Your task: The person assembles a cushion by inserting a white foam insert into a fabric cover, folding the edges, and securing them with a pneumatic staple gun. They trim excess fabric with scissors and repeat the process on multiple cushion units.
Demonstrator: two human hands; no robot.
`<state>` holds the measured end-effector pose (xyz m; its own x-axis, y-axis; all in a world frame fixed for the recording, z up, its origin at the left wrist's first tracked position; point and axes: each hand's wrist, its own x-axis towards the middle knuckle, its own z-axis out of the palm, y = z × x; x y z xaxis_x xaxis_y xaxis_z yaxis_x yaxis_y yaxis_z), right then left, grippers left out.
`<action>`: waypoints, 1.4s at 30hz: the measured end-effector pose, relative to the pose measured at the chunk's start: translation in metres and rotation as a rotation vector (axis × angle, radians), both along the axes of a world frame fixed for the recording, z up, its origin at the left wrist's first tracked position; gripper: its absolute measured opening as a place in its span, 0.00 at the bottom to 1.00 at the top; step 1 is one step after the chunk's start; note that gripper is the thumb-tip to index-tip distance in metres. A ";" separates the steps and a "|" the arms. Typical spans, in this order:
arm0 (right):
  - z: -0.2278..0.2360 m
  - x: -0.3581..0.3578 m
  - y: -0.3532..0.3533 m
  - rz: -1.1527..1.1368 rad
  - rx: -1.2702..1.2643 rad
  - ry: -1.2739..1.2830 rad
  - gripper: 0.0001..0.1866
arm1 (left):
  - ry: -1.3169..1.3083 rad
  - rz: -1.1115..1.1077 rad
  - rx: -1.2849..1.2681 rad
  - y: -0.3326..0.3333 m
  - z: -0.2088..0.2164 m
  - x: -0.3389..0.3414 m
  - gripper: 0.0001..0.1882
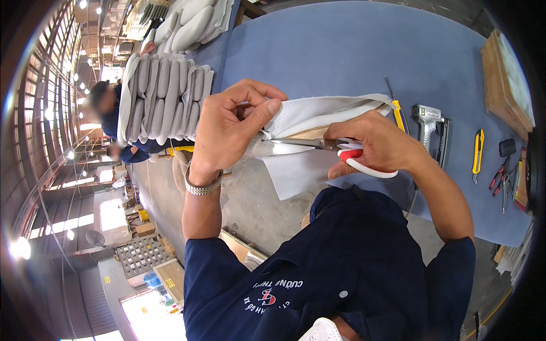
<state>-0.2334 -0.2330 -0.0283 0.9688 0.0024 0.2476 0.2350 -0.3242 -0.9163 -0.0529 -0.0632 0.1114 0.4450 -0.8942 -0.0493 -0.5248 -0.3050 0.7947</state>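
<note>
My left hand (pixel 236 122) is closed, pinching the edge of a pale grey fabric (pixel 335 107) between thumb and fingers. In my right hand (pixel 381 139) is a pair of scissors (pixel 368 166) with red and white handles. The scissor blades point left along the fabric, their tips near my left fingers. A strip of light wood-coloured material shows between the fabric folds. One loose flap of the fabric hangs down toward me over the table edge. Part of the fabric is hidden behind my right hand.
The blue-grey table (pixel 341 45) bears a staple gun (pixel 429 125), a yellow-handled screwdriver (pixel 400 116), a yellow utility knife (pixel 478 153), pliers (pixel 501 177) and a cardboard box (pixel 503 85) at right. Stacked grey padded pieces (pixel 165 99) stand at left, near a person (pixel 108 111).
</note>
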 end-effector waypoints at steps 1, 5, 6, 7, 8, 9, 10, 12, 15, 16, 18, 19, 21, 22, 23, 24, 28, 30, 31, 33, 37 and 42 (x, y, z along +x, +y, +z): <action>-0.002 0.000 0.001 -0.003 0.001 0.008 0.37 | -0.006 -0.004 0.003 0.000 0.001 0.000 0.11; -0.001 -0.001 0.003 -0.007 -0.020 0.041 0.36 | -0.008 -0.007 -0.002 0.000 0.000 0.000 0.11; 0.000 -0.001 0.002 -0.007 -0.033 0.049 0.36 | -0.007 -0.008 -0.007 0.000 0.000 0.000 0.11; 0.000 -0.001 0.003 -0.003 -0.031 0.054 0.36 | -0.005 -0.009 -0.012 0.000 0.000 0.000 0.11; 0.000 -0.002 0.003 0.000 -0.030 0.060 0.36 | -0.003 -0.010 -0.018 -0.001 -0.001 0.000 0.11; 0.001 -0.002 0.002 0.003 -0.030 0.063 0.36 | -0.004 -0.013 -0.028 -0.001 -0.001 0.000 0.11; 0.000 -0.002 0.002 -0.007 -0.018 0.027 0.35 | -0.005 -0.016 -0.039 -0.002 0.000 -0.001 0.11; -0.005 -0.001 0.002 -0.032 0.003 -0.042 0.34 | -0.011 0.000 -0.062 -0.005 0.001 -0.002 0.13; -0.006 -0.008 -0.002 -0.087 -0.053 -0.118 0.35 | 0.002 0.066 -0.131 -0.014 0.004 -0.007 0.18; -0.008 -0.012 -0.005 -0.108 0.031 -0.094 0.35 | 0.023 0.094 -0.174 -0.016 0.003 -0.009 0.20; -0.016 -0.024 -0.014 -0.150 0.192 -0.040 0.34 | 0.010 0.126 -0.227 -0.019 0.001 -0.008 0.23; -0.027 -0.035 -0.013 -0.218 0.403 -0.075 0.33 | -0.029 0.131 -0.238 -0.021 0.002 -0.006 0.23; -0.044 -0.058 -0.021 -0.500 0.336 -0.003 0.33 | -0.098 0.143 -0.246 -0.025 0.004 -0.001 0.25; -0.056 -0.071 -0.027 -0.641 0.303 0.033 0.32 | -0.126 0.147 -0.243 -0.028 0.005 0.003 0.26; -0.075 -0.086 -0.033 -0.794 0.168 0.134 0.33 | -0.152 0.149 -0.241 -0.032 0.006 0.006 0.27; -0.098 -0.102 -0.040 -0.944 0.030 0.233 0.33 | -0.166 0.152 -0.247 -0.035 0.006 0.010 0.28; -0.154 -0.168 -0.056 -1.093 -0.345 0.677 0.30 | -0.165 0.083 -0.240 -0.046 0.007 0.030 0.33; -0.186 -0.208 -0.071 -1.130 -0.401 0.654 0.30 | -0.128 0.007 -0.221 -0.056 0.012 0.039 0.35; -0.185 -0.216 -0.078 -1.149 -0.436 0.642 0.31 | -0.100 -0.026 -0.212 -0.063 0.011 0.042 0.36; -0.166 -0.225 -0.087 -1.164 -0.512 0.833 0.30 | -0.060 -0.085 -0.204 -0.074 0.013 0.041 0.37; -0.082 -0.171 -0.085 -1.216 -0.208 0.410 0.30 | -0.007 -0.184 -0.230 -0.102 0.014 0.043 0.39; 0.004 -0.020 -0.043 -0.717 -0.146 -0.190 0.30 | -0.042 -0.196 -0.282 -0.145 0.014 0.029 0.39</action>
<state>-0.2534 -0.2757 -0.0238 0.6860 -0.5671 0.4559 0.0698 -0.5724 -0.8170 -0.0242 -0.2082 0.1250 0.2602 -0.9386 0.2265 -0.5854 0.0332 0.8101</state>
